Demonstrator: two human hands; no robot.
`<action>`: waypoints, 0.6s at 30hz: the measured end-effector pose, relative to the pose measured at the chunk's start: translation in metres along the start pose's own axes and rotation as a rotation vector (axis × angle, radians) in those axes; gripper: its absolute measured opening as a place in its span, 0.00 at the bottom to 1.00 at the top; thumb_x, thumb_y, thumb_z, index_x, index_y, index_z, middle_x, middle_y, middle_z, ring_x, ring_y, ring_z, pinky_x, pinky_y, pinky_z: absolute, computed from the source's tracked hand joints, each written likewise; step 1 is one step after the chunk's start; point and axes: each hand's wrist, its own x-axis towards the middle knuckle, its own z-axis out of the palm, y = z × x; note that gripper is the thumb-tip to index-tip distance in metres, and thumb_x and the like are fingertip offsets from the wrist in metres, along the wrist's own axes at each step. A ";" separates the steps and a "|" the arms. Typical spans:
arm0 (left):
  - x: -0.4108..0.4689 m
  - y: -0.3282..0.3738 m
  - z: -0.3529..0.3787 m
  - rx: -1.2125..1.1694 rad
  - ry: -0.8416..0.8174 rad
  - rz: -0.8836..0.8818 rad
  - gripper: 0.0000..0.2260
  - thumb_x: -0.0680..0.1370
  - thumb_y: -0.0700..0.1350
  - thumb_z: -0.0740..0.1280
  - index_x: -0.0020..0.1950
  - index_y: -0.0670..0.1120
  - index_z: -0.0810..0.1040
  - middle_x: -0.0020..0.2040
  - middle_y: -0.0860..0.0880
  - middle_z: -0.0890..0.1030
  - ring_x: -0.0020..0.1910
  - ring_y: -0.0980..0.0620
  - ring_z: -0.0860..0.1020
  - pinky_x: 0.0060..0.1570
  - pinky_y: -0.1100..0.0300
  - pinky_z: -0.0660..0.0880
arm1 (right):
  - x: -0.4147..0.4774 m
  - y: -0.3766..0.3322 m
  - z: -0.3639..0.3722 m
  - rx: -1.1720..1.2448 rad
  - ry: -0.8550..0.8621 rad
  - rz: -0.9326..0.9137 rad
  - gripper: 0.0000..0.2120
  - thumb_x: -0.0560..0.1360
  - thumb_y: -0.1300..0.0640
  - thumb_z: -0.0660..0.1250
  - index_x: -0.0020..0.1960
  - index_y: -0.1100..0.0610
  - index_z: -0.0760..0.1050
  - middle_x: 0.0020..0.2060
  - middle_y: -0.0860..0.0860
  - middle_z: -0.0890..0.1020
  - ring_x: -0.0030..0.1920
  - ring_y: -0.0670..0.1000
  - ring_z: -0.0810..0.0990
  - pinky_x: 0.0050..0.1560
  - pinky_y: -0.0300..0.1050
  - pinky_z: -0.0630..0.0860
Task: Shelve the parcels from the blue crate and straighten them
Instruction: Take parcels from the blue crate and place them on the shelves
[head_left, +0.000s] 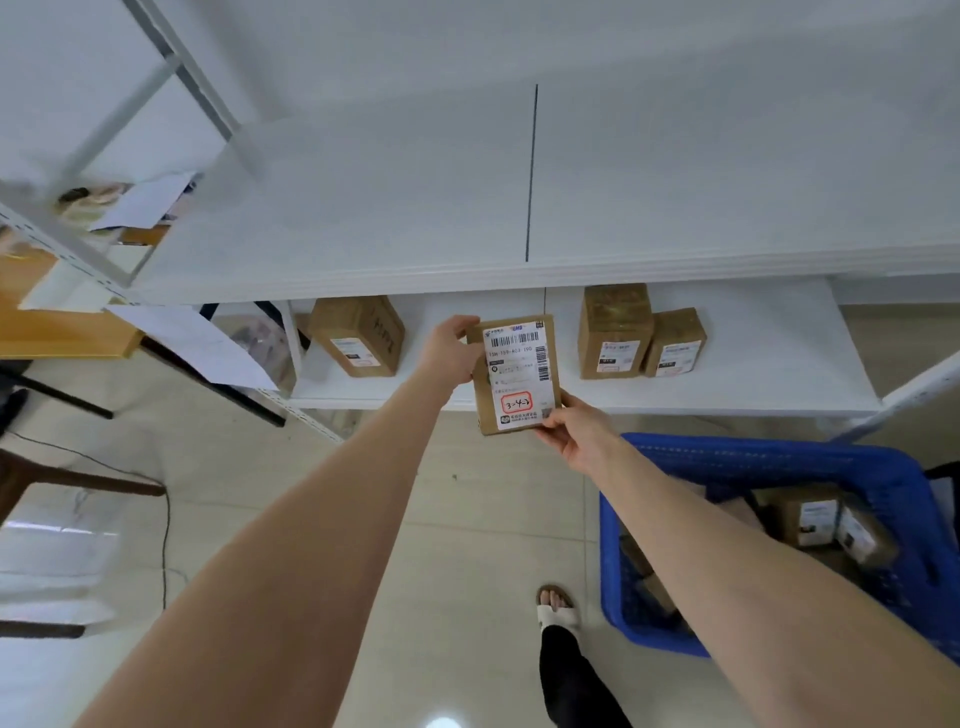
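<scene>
A small brown cardboard parcel (514, 371) with a white shipping label and a red-framed handwritten code hangs in front of the lower white shelf (753, 395). My left hand (449, 348) grips its upper left edge. My right hand (576, 434) pinches its lower right corner. Three brown parcels stand upright on that shelf: one on the left (358, 335), and on the right a taller one (615, 330) touching a smaller one (675, 343). The blue crate (727, 457) sits on the floor at the right with several parcels (810, 517) inside.
A wide white upper shelf (415, 208) spans the view above the parcels. A wooden table (57, 322) with papers and a neighbouring rack stand to the left. Dark furniture legs and a cable cross the tiled floor on the left. My sandalled foot (556, 608) is beside the crate.
</scene>
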 end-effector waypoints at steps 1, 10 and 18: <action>0.013 -0.005 -0.001 0.008 -0.002 -0.014 0.22 0.77 0.33 0.61 0.71 0.45 0.69 0.69 0.47 0.72 0.50 0.48 0.75 0.52 0.53 0.77 | 0.012 -0.001 0.006 -0.007 0.009 0.009 0.30 0.74 0.77 0.57 0.72 0.56 0.68 0.58 0.60 0.81 0.57 0.57 0.81 0.50 0.47 0.80; 0.097 -0.063 -0.005 0.087 -0.019 -0.089 0.23 0.75 0.34 0.61 0.70 0.48 0.70 0.66 0.48 0.75 0.62 0.44 0.75 0.60 0.46 0.75 | 0.091 0.011 0.035 -0.049 0.088 0.102 0.31 0.74 0.78 0.56 0.73 0.57 0.67 0.60 0.60 0.79 0.58 0.59 0.80 0.57 0.50 0.78; 0.149 -0.098 -0.016 0.093 -0.043 -0.061 0.23 0.75 0.33 0.62 0.68 0.48 0.72 0.64 0.48 0.76 0.61 0.44 0.76 0.59 0.47 0.76 | 0.139 0.028 0.062 -0.024 0.153 0.112 0.30 0.74 0.77 0.59 0.72 0.56 0.68 0.59 0.59 0.80 0.56 0.58 0.81 0.51 0.48 0.80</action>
